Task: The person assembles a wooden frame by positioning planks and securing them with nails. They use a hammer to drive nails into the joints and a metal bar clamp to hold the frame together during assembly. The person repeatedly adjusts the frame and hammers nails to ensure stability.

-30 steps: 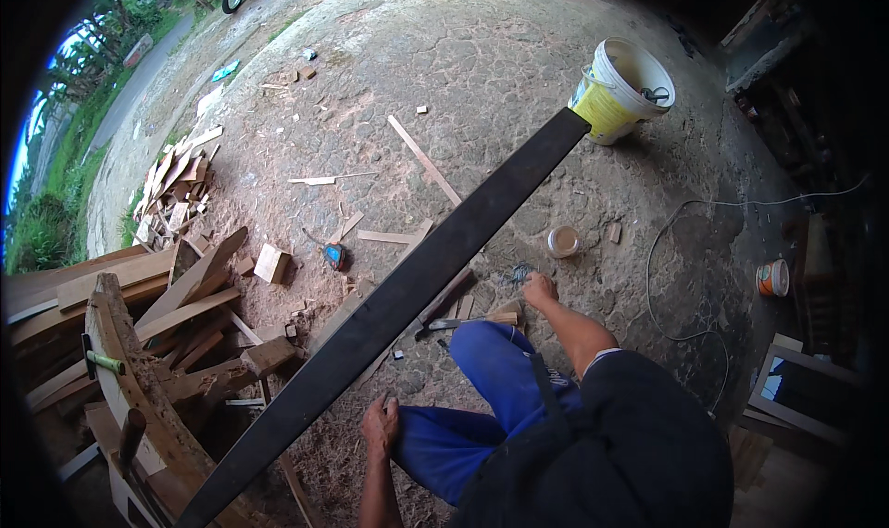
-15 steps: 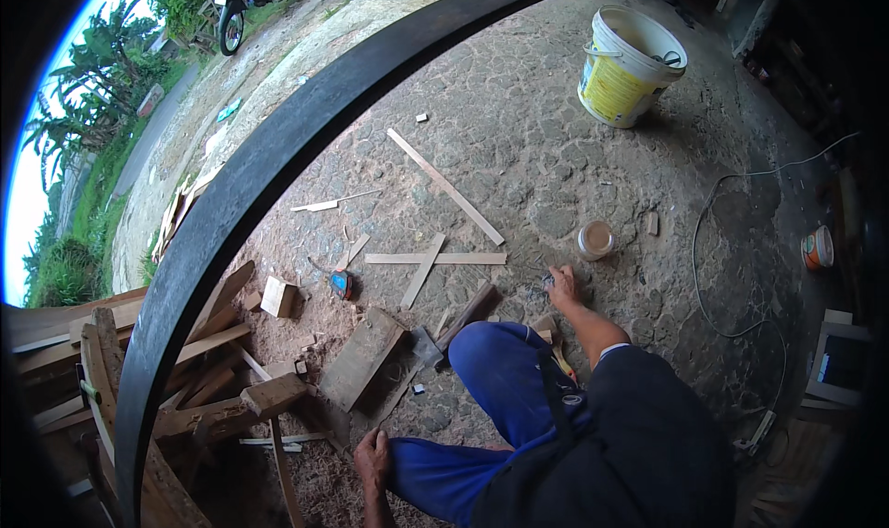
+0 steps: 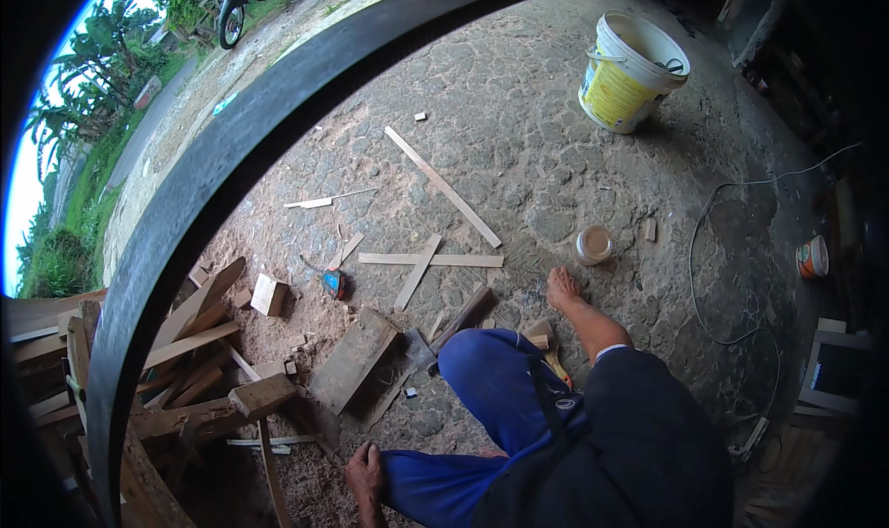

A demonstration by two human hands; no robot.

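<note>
- The right hand (image 3: 561, 287) lies palm-down with fingers loosely spread on the cracked stone ground (image 3: 519, 139), pinching nothing, just short of the small tan-lidded jar (image 3: 594, 245).
- The left hand (image 3: 367, 472) rests on sawdust by the blue-trousered knee; whether its fingers grip anything I cannot tell.
- A moment ago the long dark curved plank (image 3: 213, 194) crossed nearer the body; it now arcs further out, uncovering the thin pale wooden strips (image 3: 431, 259) and the white-and-yellow plastic bucket (image 3: 630, 69).

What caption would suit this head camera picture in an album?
Crouched on stone ground, left hand by sawdust, right hand near small jar, wood scraps around.
</note>
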